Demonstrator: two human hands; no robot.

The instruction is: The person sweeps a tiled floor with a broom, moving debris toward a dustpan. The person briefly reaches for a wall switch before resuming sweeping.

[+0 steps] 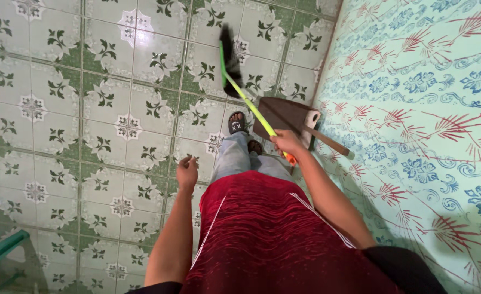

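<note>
My right hand (286,142) grips the green handle of a broom (249,103), whose black bristle head (229,62) is lifted over the tiled floor ahead of me. A brown dustpan (286,115) with a wooden handle stands just right of the broom, near my feet. My left hand (186,171) hangs beside my leg with its fingers loosely curled and nothing in it. I wear a red shirt, light jeans and a black sandal (237,124).
The floor (88,109) has white tiles with green leaf patterns. A mint fabric surface (425,109) with blue and red floral print fills the right side. A green frame piece (1,253) shows at the lower left corner.
</note>
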